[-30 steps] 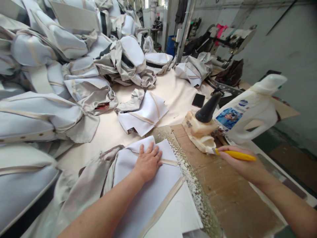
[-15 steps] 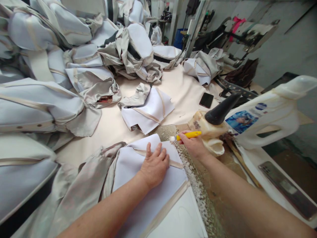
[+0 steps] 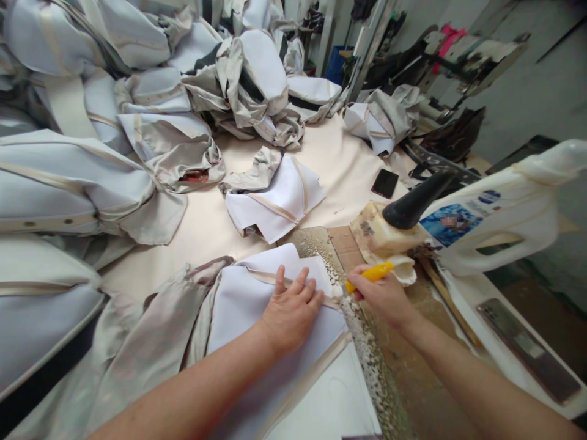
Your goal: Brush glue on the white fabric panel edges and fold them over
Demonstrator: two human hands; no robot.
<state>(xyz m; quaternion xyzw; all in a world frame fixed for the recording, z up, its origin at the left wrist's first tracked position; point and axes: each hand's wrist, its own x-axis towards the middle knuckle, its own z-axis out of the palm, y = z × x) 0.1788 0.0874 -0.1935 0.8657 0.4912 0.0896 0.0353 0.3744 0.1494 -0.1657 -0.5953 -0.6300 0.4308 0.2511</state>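
Note:
My left hand [image 3: 293,308] lies flat with fingers spread on a white fabric piece [image 3: 247,318] that has beige seam tape and grey lining. In my right hand [image 3: 378,293] is a small brush with a yellow handle [image 3: 370,276], gripped between thumb and fingers. The brush's whitish tip [image 3: 338,289] touches the fabric's right edge, close to the end of a taped seam. Under that edge runs a board [image 3: 362,333] crusted with white, dried-looking residue.
A crusted yellowish container [image 3: 378,235] with a black cone on it stands right, beside a white plastic jug [image 3: 509,208]. Two phones [image 3: 384,183] [image 3: 529,348] lie on the table. Similar sewn pieces [image 3: 275,195] are heaped left and behind. A sewing machine [image 3: 477,58] stands at the back.
My right hand has drawn the brush down along the fabric's right edge, towards me. My left hand stays pressed on the fabric, shifted very slightly to the right. The view has tilted a little.

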